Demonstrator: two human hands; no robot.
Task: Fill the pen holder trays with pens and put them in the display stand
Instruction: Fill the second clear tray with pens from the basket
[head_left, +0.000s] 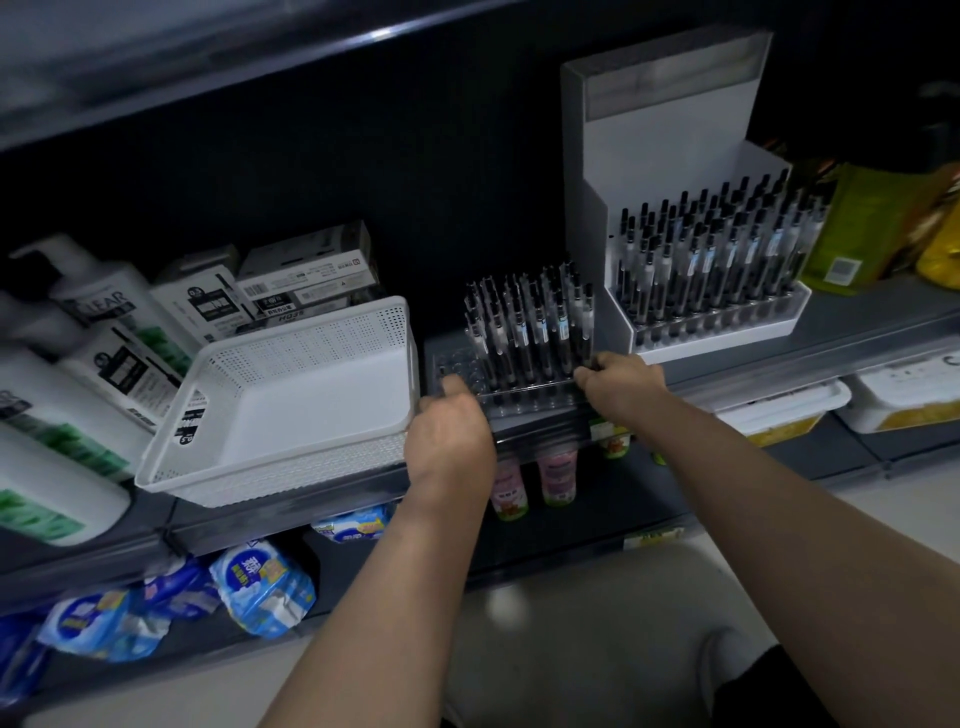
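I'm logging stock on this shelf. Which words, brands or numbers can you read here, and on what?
"LEAR", first letter hidden: white pump bottle.
"0.5": small box.
"HQ35": long box behind the white basket.
Too blurred or small to read: labels on the pens, blue packets, green pouch.

shop | stocked shelves (831, 338) | shampoo bottles (98, 312) | pen display stand (670, 156)

Both bare forearms reach forward; left hand (449, 436) and right hand (621, 384), fingers curled, seemingly grip opposite ends of the pen holder tray (524, 404).
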